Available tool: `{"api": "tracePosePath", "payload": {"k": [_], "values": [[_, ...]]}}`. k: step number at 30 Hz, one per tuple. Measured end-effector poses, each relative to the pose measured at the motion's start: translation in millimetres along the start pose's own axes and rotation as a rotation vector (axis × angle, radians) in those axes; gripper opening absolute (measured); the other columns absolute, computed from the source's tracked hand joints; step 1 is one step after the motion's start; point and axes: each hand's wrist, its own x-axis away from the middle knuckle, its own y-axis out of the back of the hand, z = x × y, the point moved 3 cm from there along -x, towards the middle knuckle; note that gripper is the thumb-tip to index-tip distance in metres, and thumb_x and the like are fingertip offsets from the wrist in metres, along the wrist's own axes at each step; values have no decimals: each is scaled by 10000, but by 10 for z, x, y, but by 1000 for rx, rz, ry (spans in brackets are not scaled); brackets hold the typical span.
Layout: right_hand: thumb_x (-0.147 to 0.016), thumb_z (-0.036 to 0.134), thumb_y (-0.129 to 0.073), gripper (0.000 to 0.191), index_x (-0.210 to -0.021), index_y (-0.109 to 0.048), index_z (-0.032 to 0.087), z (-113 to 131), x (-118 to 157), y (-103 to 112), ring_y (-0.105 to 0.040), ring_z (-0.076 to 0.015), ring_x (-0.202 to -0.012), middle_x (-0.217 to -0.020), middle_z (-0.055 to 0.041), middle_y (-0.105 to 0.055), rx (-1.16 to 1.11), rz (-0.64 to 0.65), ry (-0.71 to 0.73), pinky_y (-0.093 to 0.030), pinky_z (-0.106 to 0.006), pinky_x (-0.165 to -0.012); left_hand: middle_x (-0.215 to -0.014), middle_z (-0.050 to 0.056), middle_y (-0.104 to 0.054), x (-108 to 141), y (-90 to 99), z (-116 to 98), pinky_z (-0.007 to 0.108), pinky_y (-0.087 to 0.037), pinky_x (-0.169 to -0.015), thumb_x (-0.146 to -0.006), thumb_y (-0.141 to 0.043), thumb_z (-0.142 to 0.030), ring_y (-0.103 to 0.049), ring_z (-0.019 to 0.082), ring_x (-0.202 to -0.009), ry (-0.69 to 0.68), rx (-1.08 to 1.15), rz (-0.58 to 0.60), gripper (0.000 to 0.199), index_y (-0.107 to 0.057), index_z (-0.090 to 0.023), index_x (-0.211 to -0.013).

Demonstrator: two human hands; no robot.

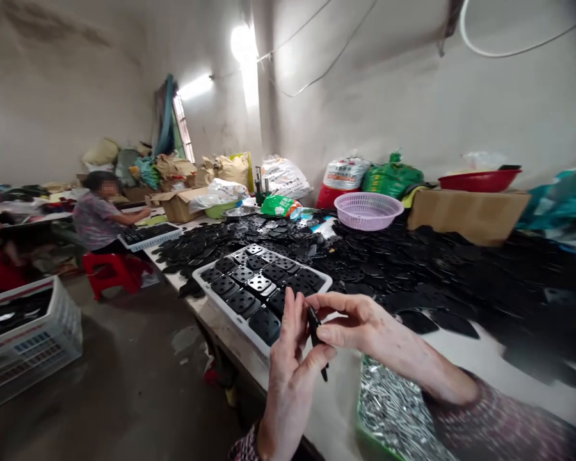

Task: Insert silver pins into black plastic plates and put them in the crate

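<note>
A small black plate (pixel 313 322), turned edge-on to me, is held between my two hands above the table's front edge. My left hand (pixel 288 374) has its fingers raised along one side, and its thumb presses on the plate's lower part. My right hand (pixel 358 320) pinches the plate from the other side with thumb and fingers. Whether a small part is also between my fingertips, I cannot tell. Just beyond my hands sits a white tray (pixel 237 321) with rows of stacked black plates (pixel 259 283) with holes. Below my right forearm is a green-rimmed container of small silvery metal pieces (pixel 393 406).
Loose black plates (pixel 365 256) are heaped across the table. Behind them stand a purple basket (pixel 368 211), a cardboard box (pixel 465 214) and filled sacks (pixel 285 178). A co-worker (pixel 98 214) sits at the left on a red stool (pixel 112 272). A white crate (pixel 67 320) stands on the floor.
</note>
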Motion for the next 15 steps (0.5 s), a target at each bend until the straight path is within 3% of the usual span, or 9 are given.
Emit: {"api": "tracePosePath", "payload": {"k": [6, 10, 15], "values": [[-751, 376, -720, 474, -1195, -674, 216, 73, -450, -186, -653, -241, -942, -1068, -61, -711, -27, 111, 18, -534, -332, -783, -1533, -11, -419, -197, 349, -194, 365, -354, -1139, -835, -698, -269, -411, 221, -1381, -79, -39, -58, 863, -180, -404, -1513], [-766, 407, -732, 509, -1221, -653, 192, 111, -757, -334, -632, -243, -1031, -1168, -72, -681, -29, 186, 63, -512, -346, -874, -1550, 0, -388, -294, 602, -363, 350, -359, -1135, -806, -725, -300, -387, 233, -1395, -136, -100, -145, 888, -193, -378, -1513], [-810, 348, -690, 434, -1208, -664, 179, 230, -1142, -556, -624, -210, -1001, -1098, -52, -693, 14, 306, 161, -492, -302, -861, -1526, -7, -432, -411, 915, -528, 304, -372, -1117, -807, -721, -316, -389, 214, -1394, -156, -195, -237, 845, -246, -380, -1502]]}}
